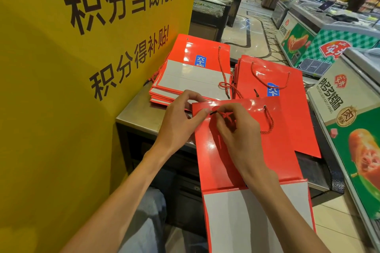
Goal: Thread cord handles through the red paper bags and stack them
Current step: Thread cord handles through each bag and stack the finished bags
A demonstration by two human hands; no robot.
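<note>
A flat red paper bag [283, 149] lies in front of me, its white folded bottom toward me. My left hand [181, 121] pinches the bag's top edge near its left hole. My right hand [236, 129] pinches a red cord [269, 121] by its black tip, right at that edge. The cord's other end passes through the right hole. A stack of flat red bags [185, 79] sits at the back left with a loose cord [223, 73] lying on it. Another stack of red bags [273, 79] with a cord handle lies at the back right.
A steel counter [135, 114] carries the bags. A yellow sign wall [82, 46] stands close on the left. Freezer cabinets [349, 108] with food pictures line the right side. A shop aisle [250, 26] runs away beyond the counter.
</note>
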